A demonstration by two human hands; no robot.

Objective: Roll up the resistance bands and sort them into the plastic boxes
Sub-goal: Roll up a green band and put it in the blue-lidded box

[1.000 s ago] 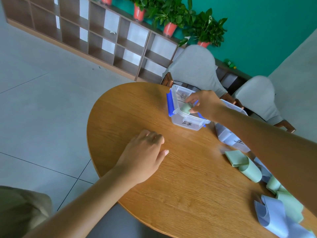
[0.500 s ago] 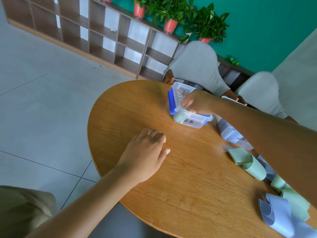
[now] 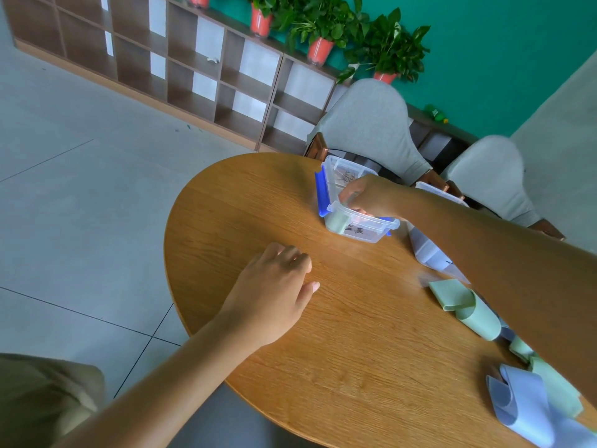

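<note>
**user_a:** So how much room is there around the hands? The left hand (image 3: 274,295) is lying knuckles-up on the tabletop (image 3: 349,357), fingers loosely curled, gripping nothing. The tabletop's rounded edge is curving just to its left and there's a wide bare stretch of wood to its right. Beyond that edge it's just grey floor tiles.

**user_b:** Yeah, and the right hand (image 3: 371,197) is reaching into the clear plastic box (image 3: 363,232) with the blue clips, which is sitting ahead and to the right of the left hand, near the tabletop's far edge. A rolled green band (image 3: 337,221) is sitting in the box's near-left corner, just below the right hand's fingers. Those fingers are curling down inside the box, and I honestly can't tell if they're pinching anything or have let go.

**user_a:** Any writing?

**user_b:** There's dark handwriting on the box's front wall and more on its far inside, too smeared to read. A second plastic box (image 3: 429,253) is peeking out under the right forearm, also with a scribble.

**user_a:** And the loose bands?

**user_b:** A green band (image 3: 465,307) is lying unrolled under the right arm, and a blue band (image 3: 517,405) is flopping nearer the elbow, close to the near-right edge.
</note>
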